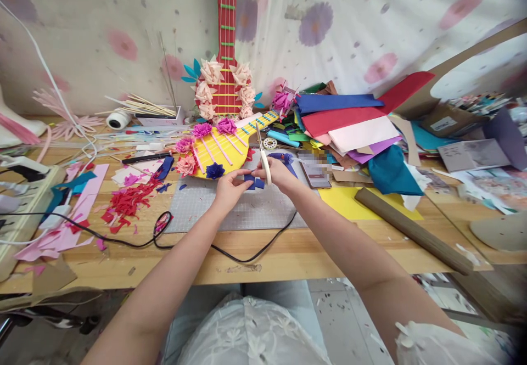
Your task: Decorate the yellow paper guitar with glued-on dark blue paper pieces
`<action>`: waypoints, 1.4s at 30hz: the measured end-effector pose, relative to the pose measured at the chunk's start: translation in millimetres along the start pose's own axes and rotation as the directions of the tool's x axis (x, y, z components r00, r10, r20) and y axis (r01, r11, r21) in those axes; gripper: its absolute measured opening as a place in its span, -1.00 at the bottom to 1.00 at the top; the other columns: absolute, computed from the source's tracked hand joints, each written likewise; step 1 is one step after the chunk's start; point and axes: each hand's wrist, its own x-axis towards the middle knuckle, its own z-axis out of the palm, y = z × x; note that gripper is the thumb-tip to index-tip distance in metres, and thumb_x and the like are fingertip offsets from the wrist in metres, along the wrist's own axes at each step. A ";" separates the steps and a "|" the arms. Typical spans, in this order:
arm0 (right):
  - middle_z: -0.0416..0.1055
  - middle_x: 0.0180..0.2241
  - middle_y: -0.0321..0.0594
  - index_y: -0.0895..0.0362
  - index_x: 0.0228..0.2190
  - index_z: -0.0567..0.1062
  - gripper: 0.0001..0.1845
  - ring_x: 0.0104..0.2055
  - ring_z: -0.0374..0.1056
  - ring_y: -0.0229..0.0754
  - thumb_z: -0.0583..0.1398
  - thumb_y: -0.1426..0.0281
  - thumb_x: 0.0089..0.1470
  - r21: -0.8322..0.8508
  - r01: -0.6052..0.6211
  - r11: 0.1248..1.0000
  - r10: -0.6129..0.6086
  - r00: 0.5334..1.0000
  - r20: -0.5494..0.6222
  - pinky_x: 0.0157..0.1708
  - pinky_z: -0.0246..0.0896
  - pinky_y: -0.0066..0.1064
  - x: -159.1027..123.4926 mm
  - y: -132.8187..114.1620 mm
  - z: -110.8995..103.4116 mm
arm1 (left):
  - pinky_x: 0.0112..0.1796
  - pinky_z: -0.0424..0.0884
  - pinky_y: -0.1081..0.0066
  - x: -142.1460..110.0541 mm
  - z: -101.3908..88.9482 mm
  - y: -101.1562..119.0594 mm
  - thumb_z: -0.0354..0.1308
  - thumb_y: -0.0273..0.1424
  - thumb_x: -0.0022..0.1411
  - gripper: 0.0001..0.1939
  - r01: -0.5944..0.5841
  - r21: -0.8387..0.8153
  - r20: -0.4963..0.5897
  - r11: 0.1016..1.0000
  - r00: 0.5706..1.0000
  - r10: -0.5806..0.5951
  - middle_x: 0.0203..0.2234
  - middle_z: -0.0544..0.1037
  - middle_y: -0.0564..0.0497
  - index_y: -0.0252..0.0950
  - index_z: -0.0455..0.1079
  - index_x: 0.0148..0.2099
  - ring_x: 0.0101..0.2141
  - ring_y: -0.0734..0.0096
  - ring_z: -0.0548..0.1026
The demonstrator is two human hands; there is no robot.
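My left hand [233,186] is closed, pinching a small strip of dark blue paper [259,184] over the grey cutting mat [197,211]. My right hand [280,174] meets it from the other side, closed around the white handle of a pair of scissors [264,162]. The blades point up and away, toward the yellow paper guitar [226,153]. Its fingertips are by the blue paper too; whether they grip it I cannot tell. Paper flowers, among them a dark blue one [214,170], sit on the guitar's edge. Right behind my right hand lies a blue glue gun [284,158].
A red paper guitar [227,79] stands against the curtain. Red paper scraps [134,203] lie left, beside a black cord [251,259]. To the right are a phone [313,172], stacked coloured paper [358,129], a yellow sheet [341,203] and a brown tube [411,230].
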 end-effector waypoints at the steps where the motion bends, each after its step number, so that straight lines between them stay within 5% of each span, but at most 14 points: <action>1: 0.31 -0.63 -0.40 0.15 -0.52 0.28 -0.60 -0.62 0.18 -0.39 0.37 0.41 -0.43 0.002 0.000 1.000 0.000 1.000 0.002 -0.62 0.07 -0.52 1.0 0.8 0.6 | -0.42 0.41 0.44 0.1 -0.3 -0.2 0.29 -0.43 -0.14 -0.62 -0.001 0.016 0.004 1.000 1.000 0.000 -0.56 0.55 0.04 -0.35 0.48 -0.18 -0.54 0.47 0.47; 7: 0.25 -0.64 -0.41 0.14 -0.50 0.27 -0.55 -0.62 0.13 -0.39 0.38 0.26 -0.40 -0.074 0.029 0.997 -0.027 0.999 0.022 -0.62 0.02 -0.50 1.2 1.8 -1.1 | -0.43 0.42 0.42 -0.7 -1.8 1.7 0.27 -0.45 -0.12 -0.58 0.011 0.061 0.004 0.998 1.000 -0.011 -0.62 0.52 0.07 -0.33 0.46 -0.11 -0.56 0.44 0.47; 10: 0.24 -0.61 -0.39 0.14 -0.50 0.26 -0.56 -0.59 0.11 -0.39 0.31 0.13 -0.28 -0.212 0.121 0.970 -0.095 0.987 0.130 -0.59 0.00 -0.48 -7.8 0.8 -18.0 | -0.42 0.43 0.42 0.9 -5.5 3.1 0.27 -0.44 -0.12 -0.58 -0.002 0.069 -0.009 0.998 1.000 0.003 -0.58 0.53 0.06 -0.33 0.46 -0.12 -0.55 0.45 0.48; 15: 0.20 -0.56 -0.36 0.15 -0.46 0.28 -0.54 -0.51 0.10 -0.34 0.20 0.00 -0.13 -0.492 0.224 0.842 0.032 0.888 0.459 -0.51 0.00 -0.45 -25.1 3.0 -66.6 | -0.44 0.44 0.44 6.5 -13.5 1.4 0.28 -0.43 -0.13 -0.56 0.007 0.023 -0.010 1.000 1.000 -0.007 -0.49 0.56 0.04 -0.31 0.46 -0.11 -0.54 0.48 0.48; 22: 0.10 -0.54 -0.37 0.14 -0.49 0.27 -0.49 -0.50 0.03 -0.34 0.13 -0.08 -0.09 -0.688 0.329 0.647 0.218 0.785 0.580 -0.51 -0.08 -0.46 -24.9 -3.7 -94.0 | -0.46 0.42 0.48 5.4 -8.0 7.3 0.28 -0.44 -0.14 -0.56 -0.014 0.070 0.037 0.997 0.999 0.012 -0.47 0.55 0.04 -0.32 0.46 -0.11 -0.58 0.54 0.44; 30: 0.17 -0.59 -0.37 0.17 -0.41 0.34 -0.47 -0.55 0.08 -0.36 0.16 -0.08 -0.10 -0.622 0.259 0.739 0.276 0.726 0.630 -0.56 -0.06 -0.48 -11.0 -4.3 -86.2 | -0.45 0.41 0.47 0.7 -5.0 11.8 0.28 -0.45 -0.14 -0.54 -0.010 0.093 0.078 0.996 0.997 0.003 -0.49 0.54 0.04 -0.34 0.45 -0.08 -0.57 0.51 0.45; 42: 0.19 -0.66 -0.39 0.16 -0.55 0.39 -0.52 -0.60 0.04 -0.39 0.31 0.00 -0.30 -0.596 0.133 0.792 0.288 0.779 0.557 -0.61 -0.13 -0.48 -10.3 -12.6 -82.3 | -0.43 0.44 0.45 1.9 -4.0 5.8 0.27 -0.45 -0.13 -0.52 0.023 0.071 0.099 0.997 0.995 -0.030 -0.57 0.52 0.07 -0.33 0.44 -0.06 -0.56 0.49 0.47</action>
